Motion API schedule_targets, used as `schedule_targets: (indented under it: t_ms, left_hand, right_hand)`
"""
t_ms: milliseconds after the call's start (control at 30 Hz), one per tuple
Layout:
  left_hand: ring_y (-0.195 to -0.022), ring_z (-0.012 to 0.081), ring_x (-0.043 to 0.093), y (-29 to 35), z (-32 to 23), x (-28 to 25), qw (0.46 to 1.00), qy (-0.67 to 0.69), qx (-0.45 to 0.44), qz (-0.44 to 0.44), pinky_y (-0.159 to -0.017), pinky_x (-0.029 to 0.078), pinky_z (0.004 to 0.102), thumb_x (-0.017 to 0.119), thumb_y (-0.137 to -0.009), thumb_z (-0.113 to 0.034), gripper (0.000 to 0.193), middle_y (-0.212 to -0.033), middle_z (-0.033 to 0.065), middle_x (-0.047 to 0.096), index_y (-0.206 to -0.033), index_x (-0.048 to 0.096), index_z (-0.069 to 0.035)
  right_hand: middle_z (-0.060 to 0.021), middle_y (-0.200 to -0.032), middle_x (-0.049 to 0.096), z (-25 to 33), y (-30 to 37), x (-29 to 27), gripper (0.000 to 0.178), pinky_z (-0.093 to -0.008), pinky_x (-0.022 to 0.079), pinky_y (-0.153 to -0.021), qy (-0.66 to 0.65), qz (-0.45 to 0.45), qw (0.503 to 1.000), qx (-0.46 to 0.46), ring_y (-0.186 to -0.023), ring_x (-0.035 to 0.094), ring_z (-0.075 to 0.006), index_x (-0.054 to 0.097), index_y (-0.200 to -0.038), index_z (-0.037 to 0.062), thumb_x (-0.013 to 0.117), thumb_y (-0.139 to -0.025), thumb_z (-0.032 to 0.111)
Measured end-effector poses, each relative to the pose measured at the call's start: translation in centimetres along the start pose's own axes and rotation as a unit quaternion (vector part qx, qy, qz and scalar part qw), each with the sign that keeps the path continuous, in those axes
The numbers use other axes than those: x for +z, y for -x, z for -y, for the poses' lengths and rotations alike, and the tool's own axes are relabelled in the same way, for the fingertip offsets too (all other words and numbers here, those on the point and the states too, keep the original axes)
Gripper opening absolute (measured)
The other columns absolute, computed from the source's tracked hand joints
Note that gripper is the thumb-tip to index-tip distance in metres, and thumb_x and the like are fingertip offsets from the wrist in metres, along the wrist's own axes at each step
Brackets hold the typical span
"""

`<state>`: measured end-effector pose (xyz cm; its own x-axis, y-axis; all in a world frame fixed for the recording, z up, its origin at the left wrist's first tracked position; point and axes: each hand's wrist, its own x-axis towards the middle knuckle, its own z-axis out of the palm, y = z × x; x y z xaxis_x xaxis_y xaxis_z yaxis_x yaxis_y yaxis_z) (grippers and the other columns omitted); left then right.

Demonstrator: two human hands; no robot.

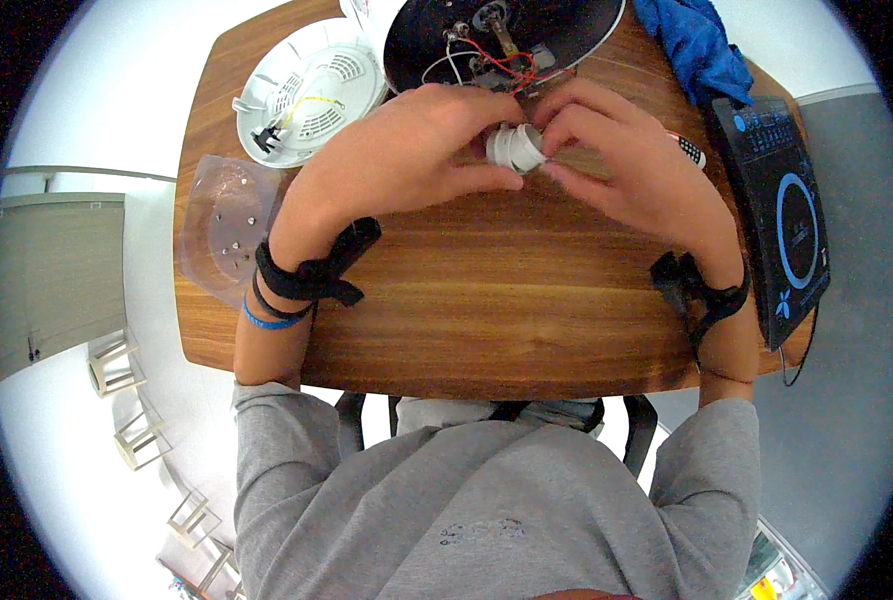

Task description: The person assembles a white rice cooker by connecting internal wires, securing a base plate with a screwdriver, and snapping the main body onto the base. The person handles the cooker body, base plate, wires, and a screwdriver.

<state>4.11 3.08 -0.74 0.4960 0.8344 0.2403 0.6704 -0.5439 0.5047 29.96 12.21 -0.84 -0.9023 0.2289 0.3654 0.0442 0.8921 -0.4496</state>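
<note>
My left hand [417, 145] is closed around a small white cylindrical piece [515, 150] with a hollow end, possibly a roll of tape. From the other side, the fingers of my right hand [617, 150] curl in and pinch at its rim. Just beyond my hands lies a round black metal housing [417, 45], its inside showing red and white wires [512, 68] and metal fittings. A white round vented plastic cover [312, 95] rests left of it, with a yellow wire and a black connector inside.
Several small screws lie on a clear plastic sheet or bag [207, 220] at the left. On the right edge is a black induction cooktop [782, 220] with a cord. A blue cloth [697, 50] lies behind it. A pen-like object [689, 150] is partly behind my right hand.
</note>
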Motion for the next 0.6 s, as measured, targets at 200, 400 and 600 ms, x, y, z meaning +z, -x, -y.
schedule_targets:
  t_ms: [200,400,600]
  left_hand:
    - [-0.097,0.0397,0.076,-0.01,0.54,0.25,0.996,0.057,-0.052,0.042,-0.085,0.06,0.0456,0.083,-0.094,-0.021,0.05,-0.105,0.0212,0.077,-0.138,0.064,-0.007]
    - [-0.094,0.0399,0.077,0.09,0.34,0.16,0.995,0.047,-0.071,0.05,-0.081,0.059,0.0469,0.078,-0.098,-0.019,0.045,-0.101,0.02,0.077,-0.139,0.061,-0.008]
    - [-0.095,0.0425,0.076,0.22,0.43,0.15,0.996,0.041,-0.06,0.05,-0.079,0.059,0.0481,0.075,-0.101,-0.018,0.043,-0.1,0.0202,0.077,-0.14,0.059,-0.009]
  right_hand:
    - [-0.0118,-0.12,0.068,0.16,0.16,-0.68,0.027,-0.0388,0.056,-0.099,0.026,-0.016,0.999,0.043,-0.117,0.068,-0.0321,0.064,-0.108,0.0046,0.082,-0.089,0.008]
    - [-0.0188,-0.115,0.073,0.55,0.07,-0.53,0.03,-0.0485,0.058,-0.094,-0.043,0.02,0.99,0.129,-0.112,0.071,-0.0428,0.063,-0.114,0.0063,0.081,-0.091,0.014]
    - [-0.0168,-0.118,0.073,-0.15,0.24,-0.13,0.037,-0.0452,0.06,-0.093,-0.038,0.015,0.995,0.091,-0.108,0.073,-0.0384,0.066,-0.125,0.0065,0.082,-0.092,0.012]
